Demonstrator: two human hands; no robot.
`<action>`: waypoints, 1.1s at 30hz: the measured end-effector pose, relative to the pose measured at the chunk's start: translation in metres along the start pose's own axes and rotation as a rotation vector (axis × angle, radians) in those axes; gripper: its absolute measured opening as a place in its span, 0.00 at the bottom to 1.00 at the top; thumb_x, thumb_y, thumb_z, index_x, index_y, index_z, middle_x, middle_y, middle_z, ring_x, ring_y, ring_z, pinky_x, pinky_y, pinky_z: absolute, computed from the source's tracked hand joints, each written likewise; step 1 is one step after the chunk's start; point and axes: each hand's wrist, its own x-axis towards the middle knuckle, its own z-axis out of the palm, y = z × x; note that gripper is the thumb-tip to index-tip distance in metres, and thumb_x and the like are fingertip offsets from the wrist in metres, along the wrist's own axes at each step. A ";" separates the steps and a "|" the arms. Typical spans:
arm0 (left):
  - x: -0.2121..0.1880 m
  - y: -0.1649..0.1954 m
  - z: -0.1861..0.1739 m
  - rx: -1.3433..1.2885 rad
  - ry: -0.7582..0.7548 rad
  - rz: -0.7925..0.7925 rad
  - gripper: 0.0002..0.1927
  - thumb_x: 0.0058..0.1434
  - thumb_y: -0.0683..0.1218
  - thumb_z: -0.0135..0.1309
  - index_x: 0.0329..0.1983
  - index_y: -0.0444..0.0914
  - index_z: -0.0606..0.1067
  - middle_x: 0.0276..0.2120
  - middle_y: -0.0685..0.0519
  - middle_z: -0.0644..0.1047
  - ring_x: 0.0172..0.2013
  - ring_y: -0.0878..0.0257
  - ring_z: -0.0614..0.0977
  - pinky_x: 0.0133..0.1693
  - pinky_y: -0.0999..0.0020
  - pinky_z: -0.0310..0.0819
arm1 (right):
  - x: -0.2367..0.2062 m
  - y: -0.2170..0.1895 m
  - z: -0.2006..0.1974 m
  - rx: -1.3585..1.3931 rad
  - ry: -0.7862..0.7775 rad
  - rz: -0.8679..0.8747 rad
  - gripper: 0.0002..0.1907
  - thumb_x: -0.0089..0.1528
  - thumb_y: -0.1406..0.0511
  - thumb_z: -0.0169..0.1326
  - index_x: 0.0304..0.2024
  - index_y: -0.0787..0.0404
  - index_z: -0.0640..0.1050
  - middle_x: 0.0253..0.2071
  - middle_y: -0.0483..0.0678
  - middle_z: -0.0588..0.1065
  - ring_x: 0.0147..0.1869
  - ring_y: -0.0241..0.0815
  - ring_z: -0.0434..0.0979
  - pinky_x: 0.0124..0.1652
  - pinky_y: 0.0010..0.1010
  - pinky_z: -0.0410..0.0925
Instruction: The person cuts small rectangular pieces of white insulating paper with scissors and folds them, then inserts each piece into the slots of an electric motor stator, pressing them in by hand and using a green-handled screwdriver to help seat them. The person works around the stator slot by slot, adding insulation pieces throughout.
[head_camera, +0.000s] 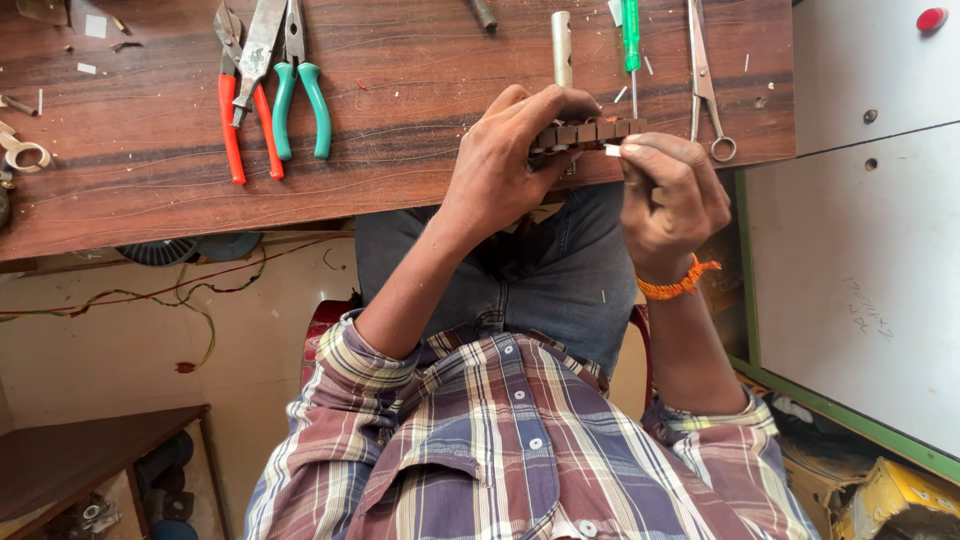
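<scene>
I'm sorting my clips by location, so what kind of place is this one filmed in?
Most likely a small repair or electrical workshop. A wooden workbench carries pliers with red and green handles, a green screwdriver and scissors, and loose wires trail across the floor below.

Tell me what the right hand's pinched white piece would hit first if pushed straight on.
Likely the brown segmented block in the left hand; the right hand points its white piece at it, nearly touching.

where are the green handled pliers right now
In the head view, the green-handled pliers lie on the wooden table, far from both hands, right beside the red-handled pliers.
</scene>
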 end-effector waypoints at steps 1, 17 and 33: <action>0.000 0.001 0.001 -0.009 0.004 -0.008 0.26 0.58 0.40 0.65 0.59 0.46 0.72 0.46 0.60 0.81 0.45 0.58 0.80 0.49 0.63 0.77 | 0.002 0.003 0.003 -0.026 0.003 -0.050 0.10 0.65 0.79 0.66 0.45 0.66 0.79 0.44 0.54 0.80 0.48 0.48 0.83 0.46 0.35 0.77; 0.009 0.009 0.016 -0.015 0.126 -0.016 0.19 0.55 0.34 0.58 0.49 0.43 0.77 0.50 0.60 0.79 0.46 0.56 0.77 0.50 0.61 0.76 | 0.027 0.004 -0.021 -0.101 -0.306 -0.063 0.14 0.67 0.81 0.63 0.51 0.64 0.81 0.44 0.49 0.75 0.41 0.41 0.82 0.39 0.30 0.75; 0.013 -0.002 -0.002 -0.212 -0.073 -0.031 0.23 0.65 0.49 0.63 0.63 0.45 0.76 0.42 0.51 0.81 0.44 0.54 0.78 0.50 0.58 0.75 | 0.039 -0.005 -0.030 0.029 -0.313 0.134 0.07 0.70 0.77 0.66 0.48 0.67 0.82 0.40 0.52 0.80 0.43 0.41 0.84 0.43 0.27 0.75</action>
